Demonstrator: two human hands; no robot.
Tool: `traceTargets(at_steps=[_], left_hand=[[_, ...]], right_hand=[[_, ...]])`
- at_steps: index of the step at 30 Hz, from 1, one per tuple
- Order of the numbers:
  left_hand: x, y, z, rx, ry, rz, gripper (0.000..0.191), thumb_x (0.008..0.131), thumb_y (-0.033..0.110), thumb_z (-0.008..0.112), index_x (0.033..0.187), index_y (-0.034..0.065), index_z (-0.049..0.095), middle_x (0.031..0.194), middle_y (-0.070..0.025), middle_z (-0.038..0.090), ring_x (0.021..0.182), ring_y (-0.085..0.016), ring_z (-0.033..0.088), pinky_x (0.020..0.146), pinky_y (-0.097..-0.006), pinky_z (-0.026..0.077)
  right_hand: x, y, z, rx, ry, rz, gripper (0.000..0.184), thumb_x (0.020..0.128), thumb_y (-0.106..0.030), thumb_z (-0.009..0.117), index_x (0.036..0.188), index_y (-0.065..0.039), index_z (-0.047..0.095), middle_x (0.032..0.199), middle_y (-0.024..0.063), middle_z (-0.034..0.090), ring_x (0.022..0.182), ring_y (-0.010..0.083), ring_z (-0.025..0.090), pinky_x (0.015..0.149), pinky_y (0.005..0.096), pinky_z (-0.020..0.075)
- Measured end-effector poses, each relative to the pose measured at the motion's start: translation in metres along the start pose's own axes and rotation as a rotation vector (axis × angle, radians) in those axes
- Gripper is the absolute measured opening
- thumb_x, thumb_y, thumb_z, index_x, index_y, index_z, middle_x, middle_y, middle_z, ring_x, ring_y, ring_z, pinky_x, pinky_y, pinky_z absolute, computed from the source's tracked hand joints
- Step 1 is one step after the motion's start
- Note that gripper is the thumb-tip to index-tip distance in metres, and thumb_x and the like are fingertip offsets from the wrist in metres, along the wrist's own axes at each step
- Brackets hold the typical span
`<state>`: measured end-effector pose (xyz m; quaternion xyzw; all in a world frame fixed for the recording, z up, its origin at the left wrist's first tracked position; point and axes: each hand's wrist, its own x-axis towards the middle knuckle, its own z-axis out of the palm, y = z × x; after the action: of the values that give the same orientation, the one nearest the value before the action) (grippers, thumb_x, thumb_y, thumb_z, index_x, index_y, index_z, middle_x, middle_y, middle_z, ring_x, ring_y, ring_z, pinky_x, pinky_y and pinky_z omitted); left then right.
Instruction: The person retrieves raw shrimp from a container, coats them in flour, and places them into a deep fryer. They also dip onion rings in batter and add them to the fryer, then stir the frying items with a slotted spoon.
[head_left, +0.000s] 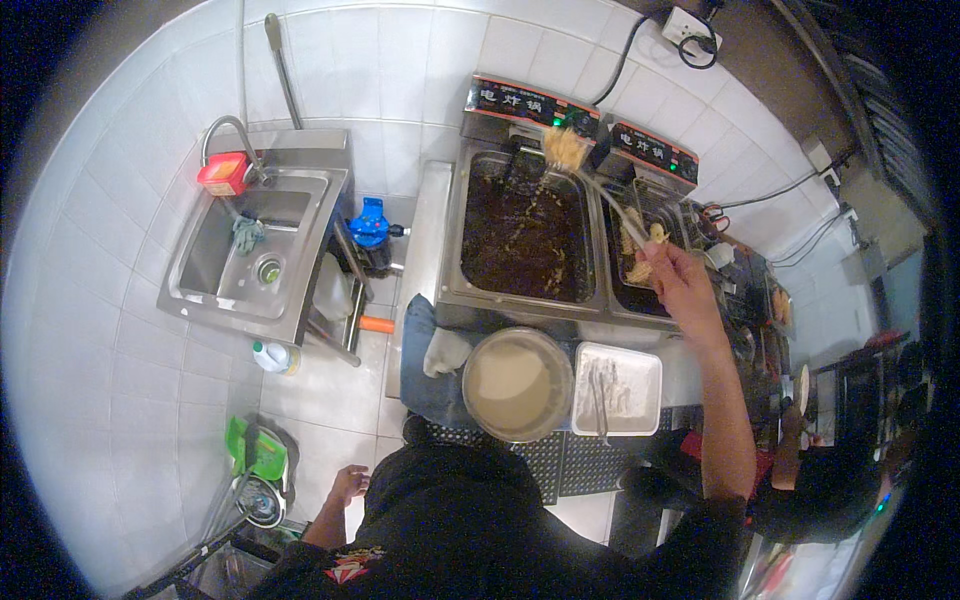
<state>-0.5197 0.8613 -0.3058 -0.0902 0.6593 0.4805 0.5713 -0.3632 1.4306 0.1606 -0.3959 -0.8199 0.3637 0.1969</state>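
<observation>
My right hand grips the handle of a long metal utensil, which looks like a skimmer. A clump of golden fried bits is at its far end, above the back right corner of the large electric fryer. Dark oil in that fryer carries floating crumbs. Below the hand, a wire fry basket sits in the smaller fryer with several fried pieces in it. My left hand hangs low beside my body, fingers loosely curled, with nothing seen in it.
At the counter's front stand a bowl of pale batter and a white tray of flour with metal tongs. A cloth lies left of the bowl. Further left is a steel sink. Another person's arm shows at right.
</observation>
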Motion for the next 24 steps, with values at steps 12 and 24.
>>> traceTargets(at_steps=[12,24], left_hand=[[0.01,-0.036,0.059,0.062,-0.028,0.035,0.032,0.087,0.004,0.054,0.119,0.0021,0.06,0.084,-0.0045,0.063,0.066,-0.015,0.059,0.056,-0.0295,0.049],[0.017,-0.038,0.153,0.163,-0.014,0.054,0.03,0.092,0.002,0.049,0.118,0.0066,0.064,0.078,-0.0027,0.062,0.06,-0.01,0.053,0.052,-0.0283,0.042]], right_hand=[[-0.006,0.031,-0.049,0.041,0.074,-0.03,0.043,0.098,-0.047,0.057,0.102,-0.006,0.071,0.064,-0.0074,0.045,0.057,0.0058,0.039,0.052,0.023,0.0301],[-0.02,0.181,-0.266,-0.603,0.543,-0.041,0.033,0.095,-0.035,0.062,0.108,-0.005,0.068,0.067,0.0062,0.056,0.064,0.0206,0.057,0.061,0.0359,0.0439]])
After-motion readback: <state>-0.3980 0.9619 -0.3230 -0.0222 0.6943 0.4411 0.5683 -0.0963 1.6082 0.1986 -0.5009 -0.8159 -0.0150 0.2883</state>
